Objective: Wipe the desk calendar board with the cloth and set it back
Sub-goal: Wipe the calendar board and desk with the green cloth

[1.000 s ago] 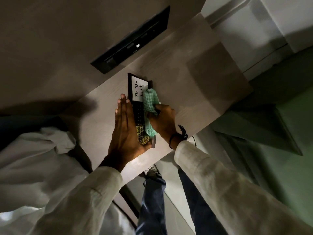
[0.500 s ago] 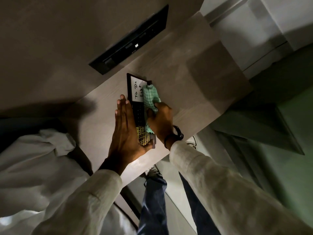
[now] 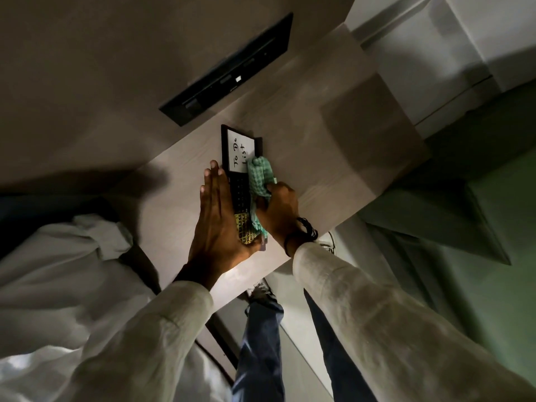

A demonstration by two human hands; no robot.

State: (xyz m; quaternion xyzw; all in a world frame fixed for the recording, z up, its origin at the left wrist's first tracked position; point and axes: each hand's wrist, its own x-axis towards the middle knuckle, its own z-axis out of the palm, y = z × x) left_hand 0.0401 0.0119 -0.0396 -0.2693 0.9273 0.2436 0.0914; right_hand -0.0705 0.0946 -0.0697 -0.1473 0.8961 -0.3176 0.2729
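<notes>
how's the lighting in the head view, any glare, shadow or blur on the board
Head view: dim overall, with deep shadow at left; the calendar board is sharp enough to read "To Do List" on its white panel, no glare there; the left hand casts a shadow on the desk; wide-angle bending skews the edges; the green cloth in the right hand looks crisp.

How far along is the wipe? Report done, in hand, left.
Done: the board is braced on the desk by the flat left hand. In hand: the right hand rubs the green cloth along it. Left: finishing the wipe and setting it back.
</notes>
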